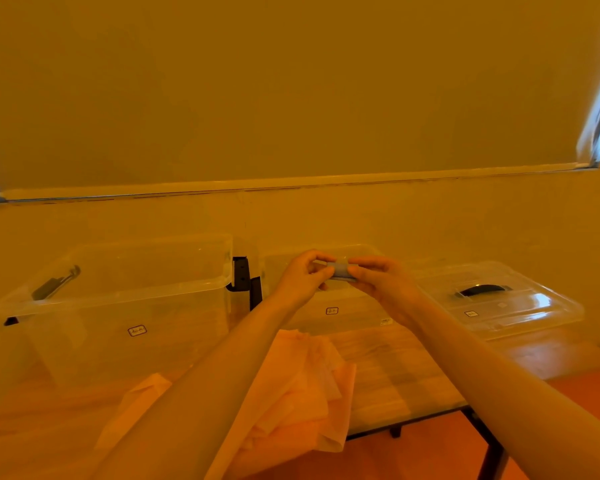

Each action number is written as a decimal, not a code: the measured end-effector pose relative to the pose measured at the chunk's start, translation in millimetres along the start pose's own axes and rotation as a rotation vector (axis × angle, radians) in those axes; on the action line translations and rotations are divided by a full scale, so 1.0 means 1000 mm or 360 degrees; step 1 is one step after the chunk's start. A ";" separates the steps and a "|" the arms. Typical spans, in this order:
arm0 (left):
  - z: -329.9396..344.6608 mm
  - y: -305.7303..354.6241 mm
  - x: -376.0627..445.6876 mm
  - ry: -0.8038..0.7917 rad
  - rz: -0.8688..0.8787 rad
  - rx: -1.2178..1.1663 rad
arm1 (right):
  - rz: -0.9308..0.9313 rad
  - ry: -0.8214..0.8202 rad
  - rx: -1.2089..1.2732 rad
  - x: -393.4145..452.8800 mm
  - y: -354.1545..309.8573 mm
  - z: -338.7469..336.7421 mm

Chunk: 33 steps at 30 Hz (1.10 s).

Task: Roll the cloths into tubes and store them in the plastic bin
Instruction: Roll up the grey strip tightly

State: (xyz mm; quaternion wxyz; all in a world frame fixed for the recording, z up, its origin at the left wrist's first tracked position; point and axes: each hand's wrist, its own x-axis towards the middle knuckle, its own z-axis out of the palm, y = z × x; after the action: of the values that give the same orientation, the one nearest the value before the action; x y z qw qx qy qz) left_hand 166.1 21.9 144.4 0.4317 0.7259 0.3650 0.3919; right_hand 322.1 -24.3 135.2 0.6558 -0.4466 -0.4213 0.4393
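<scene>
Cloth roll (340, 270) between both grips (aloft)

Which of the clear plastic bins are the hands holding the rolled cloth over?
The middle bin, behind both hands; the larger bin stands apart at left, and a lid lies at right.

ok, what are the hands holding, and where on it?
Both hold one small grey roll above the middle bin. Left hand pinches its left end, right hand its right end. Whether it is a cloth cannot be told.
</scene>
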 end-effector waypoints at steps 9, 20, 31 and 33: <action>0.005 -0.002 0.017 0.0051 -0.0062 0.0012 | 0.0014 0.0165 0.0000 0.020 0.007 -0.004; 0.009 -0.049 0.132 0.0098 -0.0220 0.0412 | 0.0132 0.0347 -0.0222 0.134 0.036 -0.011; 0.027 -0.147 0.251 -0.0021 -0.0422 0.0618 | 0.0507 0.0262 -0.0640 0.267 0.100 -0.038; 0.035 -0.159 0.266 -0.0044 -0.0440 0.0647 | 0.0567 0.0244 -0.0675 0.284 0.109 -0.046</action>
State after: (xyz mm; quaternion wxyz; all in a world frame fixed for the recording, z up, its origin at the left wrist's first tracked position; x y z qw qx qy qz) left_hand 279.7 298.4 55.3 0.3313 0.7463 0.5261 0.2377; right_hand 417.0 259.9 65.3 0.4902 -0.6728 -0.3678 0.4145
